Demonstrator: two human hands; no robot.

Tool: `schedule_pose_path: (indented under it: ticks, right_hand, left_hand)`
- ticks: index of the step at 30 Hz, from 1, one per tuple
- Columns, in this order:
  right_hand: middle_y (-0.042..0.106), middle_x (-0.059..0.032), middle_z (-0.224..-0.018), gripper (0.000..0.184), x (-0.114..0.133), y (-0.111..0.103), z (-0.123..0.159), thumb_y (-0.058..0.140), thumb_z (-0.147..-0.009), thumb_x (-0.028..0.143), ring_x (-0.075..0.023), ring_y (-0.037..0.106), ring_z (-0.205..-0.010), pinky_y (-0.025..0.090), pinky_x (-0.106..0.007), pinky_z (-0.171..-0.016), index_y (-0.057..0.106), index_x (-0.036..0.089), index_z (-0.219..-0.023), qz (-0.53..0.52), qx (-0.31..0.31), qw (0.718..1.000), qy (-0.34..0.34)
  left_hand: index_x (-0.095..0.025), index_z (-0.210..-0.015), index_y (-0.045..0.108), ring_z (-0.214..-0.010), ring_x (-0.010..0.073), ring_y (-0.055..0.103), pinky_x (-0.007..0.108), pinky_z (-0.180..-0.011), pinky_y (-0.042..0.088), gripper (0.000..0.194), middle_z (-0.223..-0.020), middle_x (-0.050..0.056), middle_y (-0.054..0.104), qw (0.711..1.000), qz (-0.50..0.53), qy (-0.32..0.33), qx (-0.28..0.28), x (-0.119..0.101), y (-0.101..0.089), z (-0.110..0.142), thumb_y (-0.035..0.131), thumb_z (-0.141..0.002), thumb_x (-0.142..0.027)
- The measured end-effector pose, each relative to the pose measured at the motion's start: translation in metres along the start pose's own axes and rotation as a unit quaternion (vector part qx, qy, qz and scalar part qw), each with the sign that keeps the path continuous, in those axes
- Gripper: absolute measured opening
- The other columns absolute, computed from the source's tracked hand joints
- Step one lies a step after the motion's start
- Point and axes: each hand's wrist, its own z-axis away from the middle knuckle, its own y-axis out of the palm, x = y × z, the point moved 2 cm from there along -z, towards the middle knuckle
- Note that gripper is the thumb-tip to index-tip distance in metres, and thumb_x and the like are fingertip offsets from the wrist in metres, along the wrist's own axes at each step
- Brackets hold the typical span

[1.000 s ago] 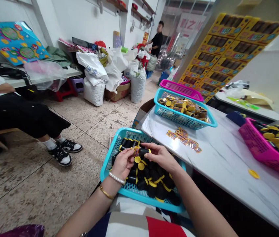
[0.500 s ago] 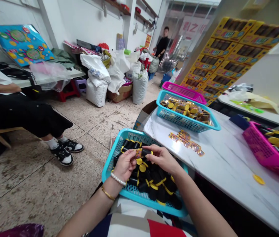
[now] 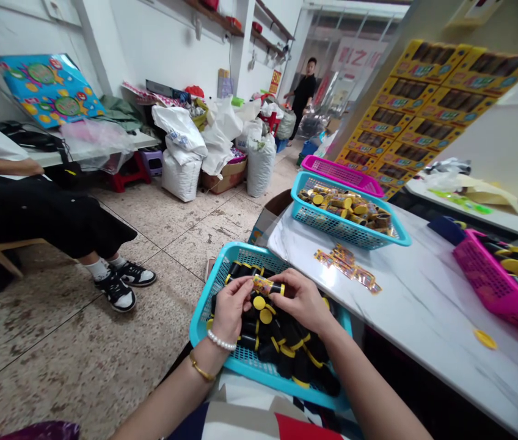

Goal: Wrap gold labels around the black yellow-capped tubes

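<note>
Above the lap basket, both hands close on one small black tube with a yellow cap (image 3: 278, 289). A printed yellow-orange label sleeve (image 3: 262, 285) sits around part of it. My left hand (image 3: 232, 308) pinches the sleeve end, with a pearl bracelet and a gold bangle at the wrist. My right hand (image 3: 303, 300) grips the capped end between thumb and fingers. Below them, a blue plastic basket (image 3: 201, 305) holds many loose black tubes (image 3: 291, 333) with yellow caps. Flat label sleeves (image 3: 348, 267) lie in a loose pile on the table to the right.
The marble-patterned table (image 3: 417, 305) bears a blue basket (image 3: 350, 235) of labelled tubes, a pink basket (image 3: 492, 278) of black tubes and a yellow cap (image 3: 485, 339). Yellow boxes (image 3: 408, 119) stack behind. A seated person (image 3: 43, 208) is left; another person (image 3: 303, 91) stands far back.
The label sleeve now covers more of the black tube, which lies in line with it between both hands. The standing person in the back has shifted posture. The view has tilted slightly.
</note>
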Motion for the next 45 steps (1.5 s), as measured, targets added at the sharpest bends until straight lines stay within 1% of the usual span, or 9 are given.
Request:
schedule_pose_path:
  ticks: [3, 7, 11, 14, 20, 28, 34, 40, 45]
  right_hand:
    - [0.058, -0.0021, -0.086, 0.023, -0.003, 0.002, 0.006, 0.064, -0.076, 0.023, -0.0109, 0.053, -0.064, 0.044, -0.023, -0.057, 0.068, 0.02, -0.099, -0.025, -0.004, 1.0, -0.008]
    - [0.062, -0.0032, -0.094, 0.039, -0.007, 0.004, 0.015, 0.067, -0.075, 0.021, -0.0131, 0.059, -0.07, 0.052, -0.027, -0.064, 0.063, 0.024, -0.113, -0.065, 0.009, 0.998, -0.014]
    - [0.069, -0.0024, -0.092, 0.033, -0.008, 0.006, 0.022, 0.068, -0.076, 0.018, -0.0171, 0.066, -0.08, 0.056, -0.031, -0.075, 0.063, 0.023, -0.107, -0.093, -0.007, 0.995, 0.019]
    - [0.069, -0.0032, -0.094, 0.025, -0.006, 0.008, 0.023, 0.069, -0.076, 0.018, -0.019, 0.065, -0.087, 0.054, -0.033, -0.081, 0.069, 0.025, -0.1, -0.008, -0.03, 0.999, -0.039]
    - [0.064, -0.0056, -0.103, 0.03, -0.012, 0.011, 0.025, 0.064, -0.081, 0.019, -0.0131, 0.063, -0.072, 0.055, -0.028, -0.069, 0.068, 0.026, -0.11, -0.021, -0.04, 0.997, -0.062]
    - [0.072, -0.0033, -0.073, 0.027, -0.024, 0.017, 0.028, 0.079, -0.066, 0.034, -0.0169, 0.067, -0.062, 0.057, -0.03, -0.063, 0.07, 0.018, -0.086, -0.278, -0.013, 0.949, 0.148]
    - [0.071, -0.0057, -0.085, 0.025, -0.021, 0.012, 0.033, 0.079, -0.066, 0.033, -0.019, 0.066, -0.074, 0.056, -0.033, -0.071, 0.071, 0.021, -0.087, -0.167, -0.092, 0.98, 0.055]
    - [0.069, -0.0027, -0.065, 0.027, -0.023, 0.017, 0.026, 0.076, -0.069, 0.042, -0.0168, 0.065, -0.06, 0.055, -0.031, -0.062, 0.068, 0.017, -0.077, -0.327, 0.0, 0.919, 0.219]
    - [0.068, -0.0028, -0.09, 0.033, -0.023, 0.003, 0.024, 0.076, -0.072, 0.034, -0.0138, 0.066, -0.073, 0.055, -0.031, -0.073, 0.069, 0.02, -0.102, -0.354, 0.088, 0.916, 0.165]
  left_hand:
    - [-0.016, -0.105, 0.062, -0.063, 0.0088, 0.056, 0.016, -0.045, 0.039, 0.044, -0.083, 0.002, 0.063, 0.998, -0.033, -0.019, 0.047, -0.001, 0.001, 0.002, 0.077, -0.069, -0.036]
    - [-0.012, -0.09, 0.064, -0.058, 0.0083, 0.054, 0.019, -0.048, 0.04, 0.034, -0.072, 0.001, 0.061, 0.987, -0.077, -0.043, 0.132, 0.004, 0.001, 0.003, 0.077, -0.07, -0.036]
    - [-0.012, -0.084, 0.064, -0.059, 0.0068, 0.052, 0.019, -0.053, 0.04, 0.029, -0.071, 0.0, 0.061, 0.984, -0.105, -0.029, 0.144, 0.009, 0.001, 0.004, 0.079, -0.068, -0.03]
    - [-0.012, -0.089, 0.065, -0.06, 0.0071, 0.053, 0.019, -0.055, 0.04, 0.031, -0.072, 0.0, 0.06, 0.982, -0.099, -0.033, 0.156, 0.01, 0.003, 0.006, 0.08, -0.067, -0.028]
    - [-0.012, -0.105, 0.065, -0.056, 0.0083, 0.054, 0.02, -0.05, 0.038, 0.04, -0.076, 0.003, 0.064, 0.978, -0.099, -0.088, 0.16, 0.008, 0.0, 0.002, 0.071, -0.076, -0.039]
    - [-0.015, -0.102, 0.071, -0.083, 0.0173, 0.062, 0.027, -0.074, 0.047, 0.032, -0.095, 0.008, 0.071, 0.943, -0.264, 0.073, 0.189, -0.002, 0.006, 0.011, 0.068, -0.078, -0.037]
    - [-0.014, -0.101, 0.063, -0.073, 0.0146, 0.059, 0.026, -0.068, 0.047, 0.031, -0.085, 0.005, 0.066, 0.947, -0.261, 0.04, 0.182, -0.001, 0.005, 0.01, 0.065, -0.08, -0.037]
    - [-0.015, -0.098, 0.061, -0.078, 0.0136, 0.057, 0.025, -0.073, 0.045, 0.026, -0.086, 0.003, 0.062, 0.937, -0.268, 0.101, 0.198, -0.001, 0.006, 0.01, 0.067, -0.079, -0.033]
    - [-0.014, -0.089, 0.06, -0.054, 0.0075, 0.048, 0.019, -0.05, 0.036, 0.032, -0.065, -0.001, 0.057, 0.952, -0.223, -0.009, 0.211, 0.004, 0.004, 0.008, 0.064, -0.08, -0.044]
